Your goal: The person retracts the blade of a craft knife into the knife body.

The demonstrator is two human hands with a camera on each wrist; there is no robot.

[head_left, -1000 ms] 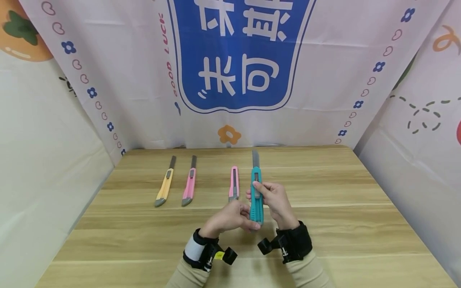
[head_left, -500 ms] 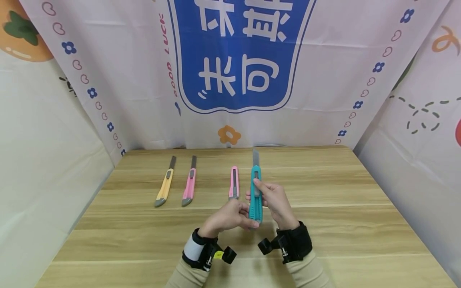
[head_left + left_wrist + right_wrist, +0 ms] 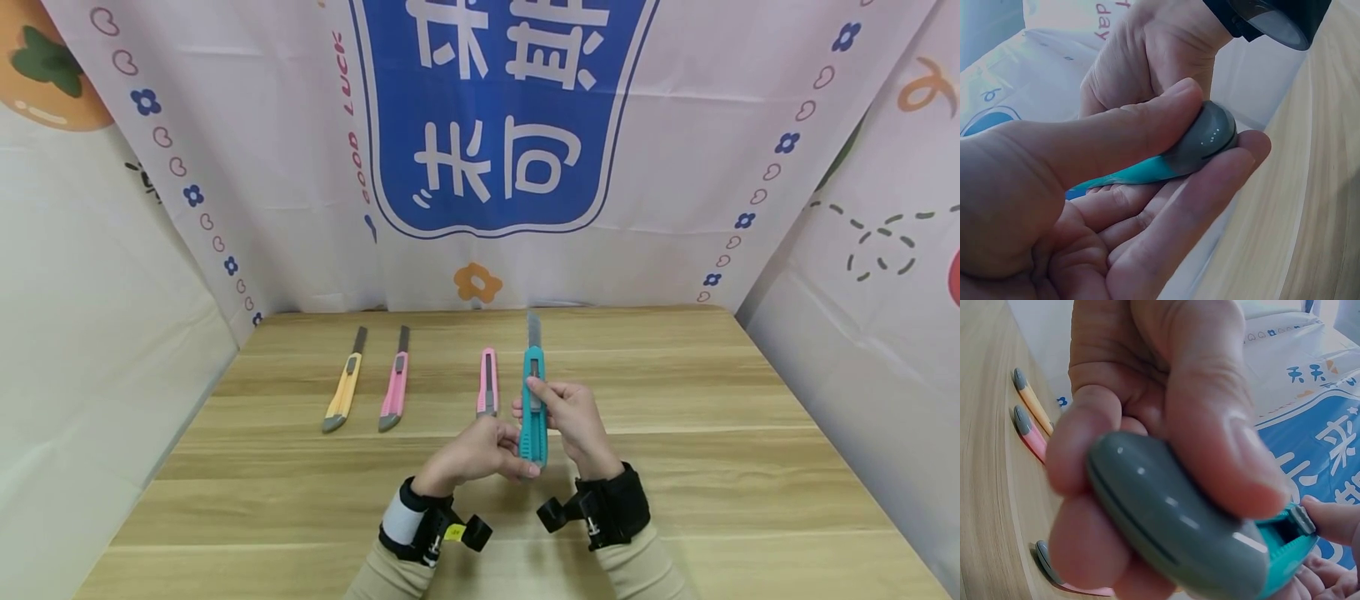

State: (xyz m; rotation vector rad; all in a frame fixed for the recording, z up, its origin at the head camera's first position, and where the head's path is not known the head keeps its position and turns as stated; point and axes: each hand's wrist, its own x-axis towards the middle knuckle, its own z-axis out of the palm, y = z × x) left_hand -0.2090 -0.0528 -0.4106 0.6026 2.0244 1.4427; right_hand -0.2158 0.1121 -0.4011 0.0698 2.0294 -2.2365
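Observation:
A teal utility knife (image 3: 533,437) is held up in both hands over the table, its blade (image 3: 534,331) out and aimed at the back. My left hand (image 3: 476,452) pinches the lower end between thumb and fingers; the left wrist view shows the thumb on a grey end cap (image 3: 1210,137). My right hand (image 3: 577,421) grips the body from the right side. Its thumb (image 3: 1335,519) presses on the grey slider (image 3: 1301,520) in the right wrist view. Just beyond my left hand lies a pink utility knife (image 3: 488,371), its lower end hidden by that hand.
Farther left on the wooden table (image 3: 262,500) lie a yellow utility knife (image 3: 345,390) and another pink utility knife (image 3: 394,392), both with blades out. A printed cloth (image 3: 300,167) hangs behind the table's back edge, with more cloth at both sides.
The teal knife's lower end has shifted very slightly left and its blade catches the light differently. Both hands keep their hold; the other knives have stayed in place.

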